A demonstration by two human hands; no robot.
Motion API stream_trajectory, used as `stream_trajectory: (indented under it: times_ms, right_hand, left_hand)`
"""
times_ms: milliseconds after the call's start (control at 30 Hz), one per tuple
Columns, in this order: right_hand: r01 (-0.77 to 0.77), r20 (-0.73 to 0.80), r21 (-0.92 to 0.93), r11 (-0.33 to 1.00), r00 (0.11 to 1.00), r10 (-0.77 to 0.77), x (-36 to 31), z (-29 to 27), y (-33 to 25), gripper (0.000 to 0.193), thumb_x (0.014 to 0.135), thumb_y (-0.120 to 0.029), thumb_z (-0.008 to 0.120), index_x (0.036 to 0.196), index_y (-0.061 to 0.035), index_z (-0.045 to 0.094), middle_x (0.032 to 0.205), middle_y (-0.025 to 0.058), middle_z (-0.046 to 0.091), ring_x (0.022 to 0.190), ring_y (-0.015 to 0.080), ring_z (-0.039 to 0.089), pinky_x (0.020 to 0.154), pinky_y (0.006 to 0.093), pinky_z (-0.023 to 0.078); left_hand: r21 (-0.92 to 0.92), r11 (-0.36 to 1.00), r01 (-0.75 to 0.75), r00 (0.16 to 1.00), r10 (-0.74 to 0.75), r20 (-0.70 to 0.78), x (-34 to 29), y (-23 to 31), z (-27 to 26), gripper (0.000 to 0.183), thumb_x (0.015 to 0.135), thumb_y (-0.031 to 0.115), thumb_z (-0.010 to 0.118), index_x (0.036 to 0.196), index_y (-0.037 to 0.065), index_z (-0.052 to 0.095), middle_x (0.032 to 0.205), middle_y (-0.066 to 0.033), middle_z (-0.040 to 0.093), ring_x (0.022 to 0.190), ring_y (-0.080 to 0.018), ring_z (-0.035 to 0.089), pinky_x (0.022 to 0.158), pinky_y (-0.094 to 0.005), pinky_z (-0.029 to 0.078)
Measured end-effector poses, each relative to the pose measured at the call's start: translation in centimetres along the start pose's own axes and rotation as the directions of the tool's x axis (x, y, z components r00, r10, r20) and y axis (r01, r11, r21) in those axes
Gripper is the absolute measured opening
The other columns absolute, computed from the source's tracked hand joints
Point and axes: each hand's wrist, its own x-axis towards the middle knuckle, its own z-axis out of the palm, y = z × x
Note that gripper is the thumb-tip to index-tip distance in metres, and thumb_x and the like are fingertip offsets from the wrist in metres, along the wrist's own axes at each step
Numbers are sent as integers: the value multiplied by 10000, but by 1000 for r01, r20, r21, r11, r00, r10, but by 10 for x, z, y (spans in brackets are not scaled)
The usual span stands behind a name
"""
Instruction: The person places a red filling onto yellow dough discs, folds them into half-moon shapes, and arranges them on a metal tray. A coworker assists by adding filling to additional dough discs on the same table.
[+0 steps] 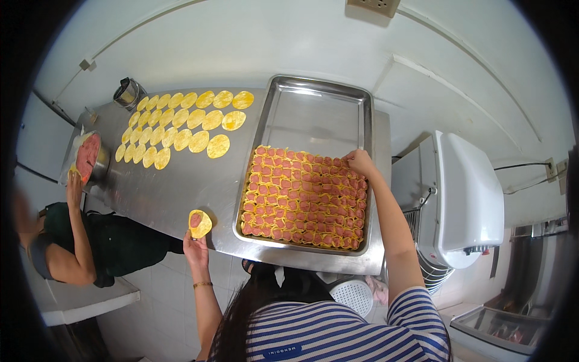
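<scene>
My left hand [196, 250] is closed on the edge of a round yellow dumpling wrapper [205, 225], held up over the table's front edge. A lump of pink meat filling [195, 221] lies on that wrapper. Over at the far right corner of the filled rows, my right hand [360, 164] has its fingertips pinched on an open-topped dumpling, which they mostly hide. Close-packed rows of such dumplings [301, 196], yellow-edged with pink tops, fill the near part of a large metal tray [313, 123]. The far part of the tray is bare metal.
Several yellow wrappers [182, 139] lie in rows on the steel table [175, 187]. At the left a co-worker's hand [74, 187] touches a bowl of pink filling [89, 155]. A metal container [128, 93] stands behind; a white machine [461, 193] is beside the table's right end.
</scene>
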Motion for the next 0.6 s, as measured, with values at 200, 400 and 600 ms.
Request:
stream_trajectory:
  times_ms: [200, 400, 600]
  right_hand:
    - [12, -104, 50, 999, 995, -7, -5, 4, -4, 271, 732, -50, 555, 941, -87, 723, 870, 203, 668, 857, 354, 644, 790, 388, 515]
    - [-27, -45, -107, 994, 999, 22, -2, 10, 2, 293, 743, -86, 517, 955, -103, 719, 932, 197, 659, 896, 367, 629, 829, 406, 499]
    - [13, -409, -1, 1000, 913, -12, -4, 14, -40, 318, 821, -94, 527, 1113, -72, 650, 958, 168, 674, 837, 332, 652, 787, 391, 513]
  left_hand:
    - [-15, 997, 72, 997, -72, 25, 1, 0, 7, 301, 939, 152, 468, 1159, -54, 468, 1201, -163, 556, 1121, -261, 559, 984, -367, 471]
    - [9, 985, 170, 980, -170, 103, 5, 7, 24, 301, 931, 155, 487, 1165, -34, 467, 1198, -159, 559, 1114, -259, 559, 961, -372, 480]
    - [33, 966, 255, 950, -257, 175, 7, 22, 46, 286, 937, 140, 471, 1192, 11, 468, 1183, -127, 563, 1104, -223, 565, 938, -353, 486]
